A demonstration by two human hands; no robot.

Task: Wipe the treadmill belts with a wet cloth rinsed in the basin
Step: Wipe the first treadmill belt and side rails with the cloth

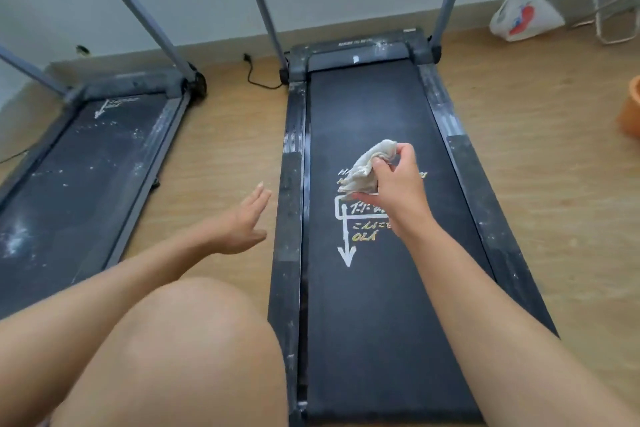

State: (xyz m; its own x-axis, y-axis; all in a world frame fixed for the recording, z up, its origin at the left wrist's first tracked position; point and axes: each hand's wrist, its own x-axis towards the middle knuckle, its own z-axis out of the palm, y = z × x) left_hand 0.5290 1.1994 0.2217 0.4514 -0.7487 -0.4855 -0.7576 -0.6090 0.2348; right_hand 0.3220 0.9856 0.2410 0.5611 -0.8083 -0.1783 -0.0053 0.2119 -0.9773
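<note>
Just below the right hand [398, 184]: belt [381, 322] | hand pinches bunched cloth [363, 166] | left hand [242, 222] relaxed, empty | basin [632, 107] well to its right | advice: flatten cloth, press, long strokes

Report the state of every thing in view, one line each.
Cloth, bunched, over the right belt.
Right hand, grips the cloth.
Left hand, open, fingers straight, over the floor.
Right belt, dark, mostly free of dust.
Left belt, speckled with white dust.
Basin, on floor, mostly out of frame.
</note>
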